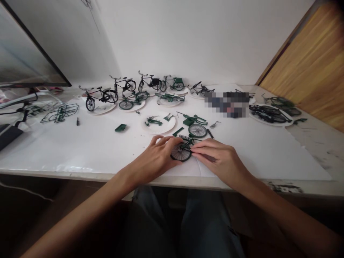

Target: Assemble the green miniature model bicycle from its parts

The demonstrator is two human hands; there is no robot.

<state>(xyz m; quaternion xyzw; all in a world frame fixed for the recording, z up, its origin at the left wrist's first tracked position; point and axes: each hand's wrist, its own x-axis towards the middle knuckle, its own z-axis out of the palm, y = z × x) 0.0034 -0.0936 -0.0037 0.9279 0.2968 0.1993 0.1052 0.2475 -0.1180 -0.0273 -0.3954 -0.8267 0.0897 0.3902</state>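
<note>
Close to the table's front edge, a partly built model bicycle (181, 152) with one spoked wheel is between my two hands. My left hand (158, 154) closes around the wheel's left side, thumb below and fingers on top. From the right, my right hand (217, 154) pinches the green frame near the wheel's hub; its fingertips hide the exact part. Just beyond lie a loose spoked wheel (197, 130), a green frame piece (190, 120), a small grey part (215, 124) and a thin dark rod (210, 133).
A white plate (169, 128) holds small green parts. A green tray-like piece (120, 127) lies left of it. Several model bicycles (102, 96) stand or lie along the back. Green part frames (60, 113) lie at left, below a monitor (29, 46). Another plate (285, 123) with black parts is at right.
</note>
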